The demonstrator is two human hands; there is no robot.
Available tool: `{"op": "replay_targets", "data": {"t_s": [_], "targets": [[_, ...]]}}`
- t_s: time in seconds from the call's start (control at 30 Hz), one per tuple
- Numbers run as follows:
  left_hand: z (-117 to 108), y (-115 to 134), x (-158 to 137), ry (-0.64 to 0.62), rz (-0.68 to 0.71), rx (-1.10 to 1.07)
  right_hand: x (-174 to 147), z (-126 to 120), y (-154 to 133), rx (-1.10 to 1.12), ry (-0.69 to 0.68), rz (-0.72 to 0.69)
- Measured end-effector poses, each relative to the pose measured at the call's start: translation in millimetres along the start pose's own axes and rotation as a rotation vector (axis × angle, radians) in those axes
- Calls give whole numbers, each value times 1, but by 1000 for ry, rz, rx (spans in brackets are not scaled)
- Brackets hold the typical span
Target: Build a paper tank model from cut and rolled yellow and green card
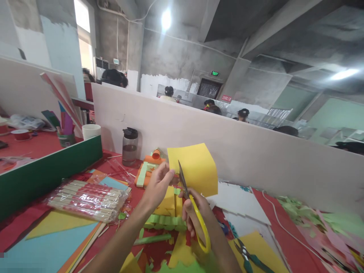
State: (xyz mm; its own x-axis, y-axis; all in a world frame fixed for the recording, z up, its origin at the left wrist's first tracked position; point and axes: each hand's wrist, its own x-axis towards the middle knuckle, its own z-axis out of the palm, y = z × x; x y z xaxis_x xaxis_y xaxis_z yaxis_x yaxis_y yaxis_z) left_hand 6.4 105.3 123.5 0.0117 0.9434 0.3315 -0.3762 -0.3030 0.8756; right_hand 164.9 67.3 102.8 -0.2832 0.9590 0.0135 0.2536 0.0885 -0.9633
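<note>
A sheet of yellow paper (199,163) is held up in front of me, its left edge pinched between the thumb and fingers of my left hand (160,182). My right hand (196,212) grips yellow-handled scissors (203,231), whose blades point up and lie across the sheet near its left side. Whether the blades are cutting into the paper I cannot tell. Below the hands lie green paper strips (165,222) and yellow paper pieces. Just behind my left hand stands an orange and pale green paper model (148,170).
On the left are plastic-wrapped wooden sticks (85,197), coloured sheets (54,242) and a green divider (54,170). A water bottle (130,148) stands against the white partition (241,151). To the right lie green-handled pliers (247,256), white boards (239,203) and paper scraps (318,223). People sit beyond.
</note>
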Motion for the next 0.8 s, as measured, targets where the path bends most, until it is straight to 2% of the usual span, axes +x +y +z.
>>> {"op": "replay_targets", "data": {"t_s": [0.17,0.3,0.43,0.57,0.8], "targets": [[-3,3,2,-16,-24,12,-3,-3,-6,-27,42,19],[-3,3,2,-26,-32,43,-5,-2,-13,-42,34,3],[-3,3,1,-90,-51,83,-6,-4,-16,-46,-18,-31],[-3,6,-1,-134,-69,112,-6,-6,-15,-28,-42,-54],[-4,6,0,-150,-82,114,-5,-4,-8,-20,5,-34]]}}
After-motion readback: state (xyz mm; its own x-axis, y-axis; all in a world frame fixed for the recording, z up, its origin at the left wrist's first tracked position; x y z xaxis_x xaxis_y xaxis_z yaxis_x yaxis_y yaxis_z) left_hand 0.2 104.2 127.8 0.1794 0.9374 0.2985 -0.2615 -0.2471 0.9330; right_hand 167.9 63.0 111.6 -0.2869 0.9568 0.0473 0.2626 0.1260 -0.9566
